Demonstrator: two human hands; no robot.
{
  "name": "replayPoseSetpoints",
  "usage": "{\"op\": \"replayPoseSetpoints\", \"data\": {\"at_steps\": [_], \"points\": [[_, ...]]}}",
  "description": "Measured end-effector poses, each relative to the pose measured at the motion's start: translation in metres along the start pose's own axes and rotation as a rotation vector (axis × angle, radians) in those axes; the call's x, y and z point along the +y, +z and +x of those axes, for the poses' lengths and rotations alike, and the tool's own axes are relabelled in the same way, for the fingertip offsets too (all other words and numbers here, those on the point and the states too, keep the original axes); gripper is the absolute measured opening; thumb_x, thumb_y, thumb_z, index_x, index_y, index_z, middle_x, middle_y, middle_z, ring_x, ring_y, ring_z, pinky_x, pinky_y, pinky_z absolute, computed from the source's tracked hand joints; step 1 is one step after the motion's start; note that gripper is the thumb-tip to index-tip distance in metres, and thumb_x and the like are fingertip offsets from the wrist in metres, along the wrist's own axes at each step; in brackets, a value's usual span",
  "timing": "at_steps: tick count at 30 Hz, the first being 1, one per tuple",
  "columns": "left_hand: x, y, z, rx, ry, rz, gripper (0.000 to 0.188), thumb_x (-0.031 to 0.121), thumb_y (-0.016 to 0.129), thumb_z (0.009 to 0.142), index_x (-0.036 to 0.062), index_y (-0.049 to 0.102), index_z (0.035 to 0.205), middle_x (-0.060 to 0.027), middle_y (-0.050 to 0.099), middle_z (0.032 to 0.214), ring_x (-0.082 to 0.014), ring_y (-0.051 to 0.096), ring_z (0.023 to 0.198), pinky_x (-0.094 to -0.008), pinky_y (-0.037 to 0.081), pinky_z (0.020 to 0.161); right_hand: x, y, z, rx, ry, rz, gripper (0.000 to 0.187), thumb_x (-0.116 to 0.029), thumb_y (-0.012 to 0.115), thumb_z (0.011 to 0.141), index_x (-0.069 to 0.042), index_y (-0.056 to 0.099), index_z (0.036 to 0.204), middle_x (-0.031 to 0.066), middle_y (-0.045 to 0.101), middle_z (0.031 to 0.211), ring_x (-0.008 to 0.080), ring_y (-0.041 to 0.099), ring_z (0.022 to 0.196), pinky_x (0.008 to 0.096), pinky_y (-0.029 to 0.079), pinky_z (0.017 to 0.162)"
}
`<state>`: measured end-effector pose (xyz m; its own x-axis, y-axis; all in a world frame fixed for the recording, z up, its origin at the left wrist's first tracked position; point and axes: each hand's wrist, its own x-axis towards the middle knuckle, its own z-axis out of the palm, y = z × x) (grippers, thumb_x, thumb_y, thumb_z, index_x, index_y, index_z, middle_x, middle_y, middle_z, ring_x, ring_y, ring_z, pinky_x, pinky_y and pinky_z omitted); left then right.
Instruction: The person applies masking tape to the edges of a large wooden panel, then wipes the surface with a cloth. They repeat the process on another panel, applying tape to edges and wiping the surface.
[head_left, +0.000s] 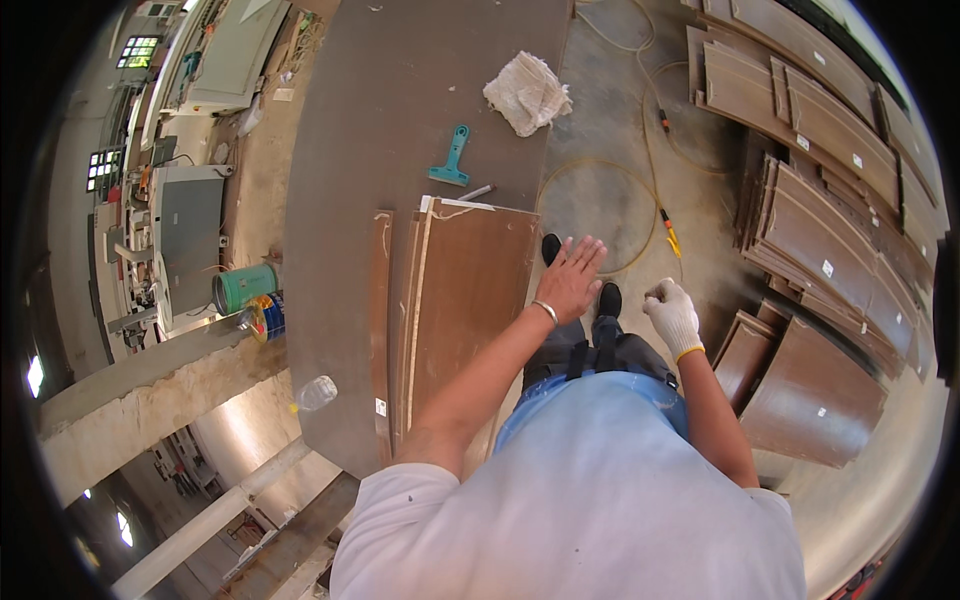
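The bare left hand (572,278) is spread flat, fingers extended, just beside the right side of a stack of brown panels (475,290); whether it touches them cannot be told. A metal bracelet (546,312) circles its wrist. The right hand (673,318), in a white glove, is curled in over the floor (600,120); whether it encloses anything small cannot be told. The panels lie along the right edge of the worktop (345,150), with a narrow brown strip (381,310) to their left. Just past their far end lies a marker (478,192), then a teal scraper (454,158); farther off, a crumpled white cloth (527,93) overlaps the right edge. A clear bottle (317,393) lies by the left edge, toward the near end. On the floor, a yellow hose (590,165) loops right of the worktop, and more brown panels (820,240) are stacked beyond.
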<state>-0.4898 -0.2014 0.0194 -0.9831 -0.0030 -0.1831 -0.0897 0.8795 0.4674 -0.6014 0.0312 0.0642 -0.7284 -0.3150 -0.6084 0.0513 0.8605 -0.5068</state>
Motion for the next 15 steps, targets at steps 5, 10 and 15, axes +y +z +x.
{"op": "replayPoseSetpoints", "data": {"at_steps": [5,10,15], "points": [[-0.041,-0.011,-0.023,0.325,-0.223,0.176,0.07,0.029,0.056,0.103,-0.0012,0.038,0.163,-0.0201,0.033,0.173,-0.0372,0.023,0.164,-0.0538,0.013,0.134,-0.002,-0.007,0.002,-0.003,0.007,0.025,0.024,-0.022,0.07,0.084,-0.005,0.074,0.101,0.0156,0.076,0.104,0.0348,0.073,0.102,0.0429,0.056,0.09],[-0.117,-0.049,-0.035,0.385,-0.628,0.175,0.069,0.032,0.052,0.106,-0.0011,0.037,0.165,-0.0199,0.032,0.174,-0.0352,0.021,0.165,-0.0539,0.012,0.134,0.012,-0.008,-0.001,0.008,-0.057,0.004,0.025,-0.022,0.07,0.084,-0.006,0.074,0.102,0.0169,0.077,0.104,0.0345,0.074,0.102,0.042,0.057,0.09],[-0.105,-0.051,-0.013,0.177,-0.653,0.321,0.068,0.04,0.049,0.107,-0.0009,0.043,0.162,-0.0186,0.035,0.173,-0.0342,0.024,0.164,-0.0509,0.013,0.135,0.026,-0.006,-0.013,0.008,-0.041,0.0,0.026,-0.023,0.07,0.084,-0.005,0.075,0.103,0.0179,0.077,0.104,0.0354,0.074,0.102,0.0427,0.057,0.09]]}}
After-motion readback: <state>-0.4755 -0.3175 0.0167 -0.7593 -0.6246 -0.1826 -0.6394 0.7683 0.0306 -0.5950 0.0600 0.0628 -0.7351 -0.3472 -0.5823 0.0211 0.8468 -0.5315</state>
